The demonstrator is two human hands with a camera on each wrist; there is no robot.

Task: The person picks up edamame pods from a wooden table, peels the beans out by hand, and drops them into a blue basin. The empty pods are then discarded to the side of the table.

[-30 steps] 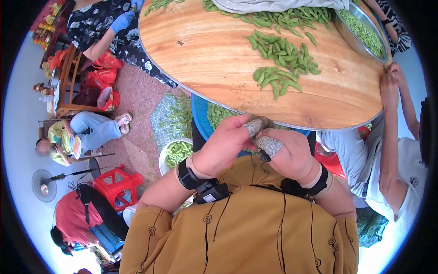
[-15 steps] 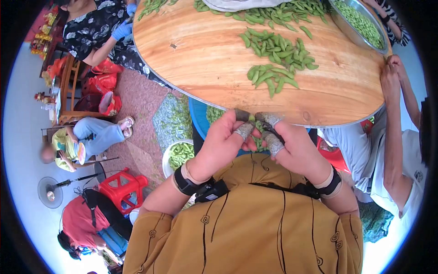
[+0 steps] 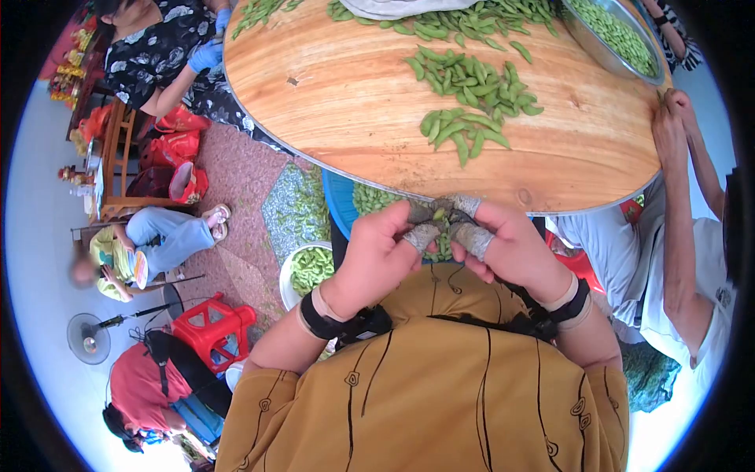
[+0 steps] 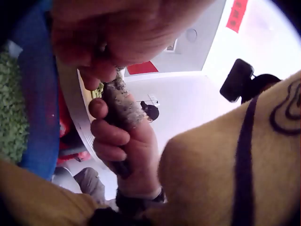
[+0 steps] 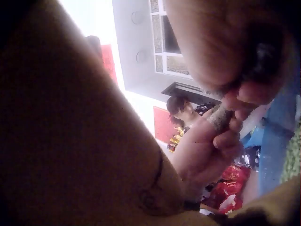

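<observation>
Both hands meet at the table's near edge, over the blue basin, with grey wrapping on the thumbs and forefingers. A small green pod shows between the fingertips. The left hand pinches it from one side, the right hand from the other. Shelled green beans lie in the basin below. In the left wrist view the right hand has its lower fingers curled; in the right wrist view the left hand does too. The pod is hidden in both wrist views.
Pods lie in piles on the wooden table, with a metal bowl of beans at its far right. A bowl of pods stands left of the basin. Several people sit around; a red stool is at left.
The hands have drawn slightly apart from their earlier overlap, and the green pod now shows between the fingertips. The table and its piles have shifted a little left in the head view.
</observation>
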